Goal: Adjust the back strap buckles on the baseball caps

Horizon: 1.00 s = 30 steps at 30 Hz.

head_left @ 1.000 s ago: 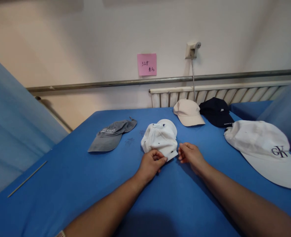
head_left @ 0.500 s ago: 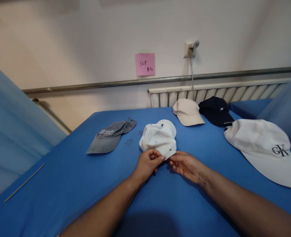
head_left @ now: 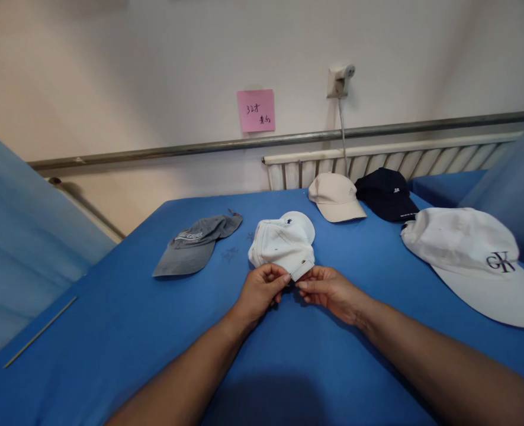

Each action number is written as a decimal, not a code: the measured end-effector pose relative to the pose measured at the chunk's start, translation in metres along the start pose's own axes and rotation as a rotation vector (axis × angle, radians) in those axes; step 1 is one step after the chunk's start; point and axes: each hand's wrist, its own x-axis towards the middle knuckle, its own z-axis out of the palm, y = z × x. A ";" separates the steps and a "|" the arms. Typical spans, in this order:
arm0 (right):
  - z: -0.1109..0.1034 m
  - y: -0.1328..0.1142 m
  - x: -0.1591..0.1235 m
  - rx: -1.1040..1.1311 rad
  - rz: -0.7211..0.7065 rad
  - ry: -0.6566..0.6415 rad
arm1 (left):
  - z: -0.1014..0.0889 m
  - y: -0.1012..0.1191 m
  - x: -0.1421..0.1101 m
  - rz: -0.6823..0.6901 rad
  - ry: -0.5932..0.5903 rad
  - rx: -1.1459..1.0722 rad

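Note:
A white baseball cap [head_left: 279, 242] with a small dark logo lies on the blue cloth, its brim facing away from me and its back strap towards me. My left hand [head_left: 262, 291] pinches the near edge at the strap between thumb and fingers. From the other side, my right hand [head_left: 328, 291] grips the strap's right part, thumb on top; its fingertips are partly hidden under the cap. The two hands nearly meet at the strap.
A grey cap [head_left: 190, 245] lies to the left, a thin stick [head_left: 39, 332] further left. Behind stand a beige cap [head_left: 336, 198] and a navy cap [head_left: 385, 194]. A large white cap [head_left: 466, 248] is at right. The blue-covered table [head_left: 124, 331] meets a radiator [head_left: 377, 163] and wall rail [head_left: 199, 148].
My right thumb has moved onto the strap, and the right hand sits slightly closer to the left. The whole view has shifted a little; the other caps stay where they were.

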 end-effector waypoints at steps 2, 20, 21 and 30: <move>0.001 0.001 0.000 -0.018 -0.011 0.011 | 0.001 -0.002 0.001 0.014 -0.002 0.006; -0.001 0.003 0.004 -0.011 -0.011 0.078 | 0.012 -0.003 0.000 0.066 0.051 0.062; -0.001 0.004 0.004 -0.012 -0.013 0.075 | 0.012 -0.003 0.000 0.067 0.055 0.064; 0.000 0.004 0.004 -0.048 -0.034 0.017 | 0.013 -0.001 -0.001 0.062 0.076 0.040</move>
